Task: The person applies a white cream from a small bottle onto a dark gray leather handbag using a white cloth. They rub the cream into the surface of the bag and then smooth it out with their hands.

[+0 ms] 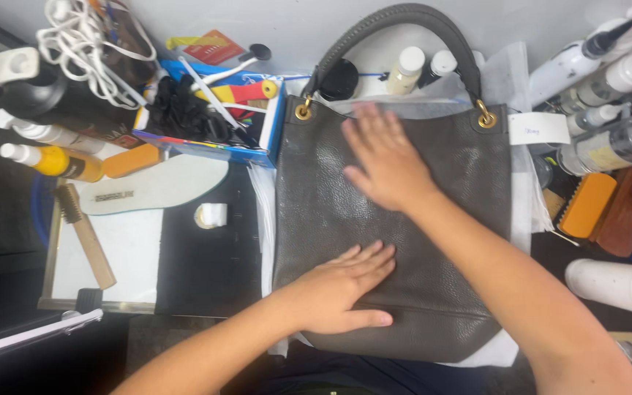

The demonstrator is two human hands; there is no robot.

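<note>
A dark grey pebbled leather handbag (316,197) lies flat on the worktop, its curved handle (396,14) arching away from me, held by two brass rings. My left hand (338,289) rests flat on the bag's lower part, fingers together, pointing right. Higher up, near the bag's opening, my right hand (385,161) lies palm down with fingers spread; it looks slightly blurred. Neither hand holds anything. A white paper tag (539,128) hangs by the right ring.
A blue box (257,150) of tools and black gloves stands left of the bag. A white insole (159,186), a wooden brush (85,234) and a yellow bottle (56,161) lie further left. Spray bottles (608,80) and orange brushes (587,205) crowd the right side.
</note>
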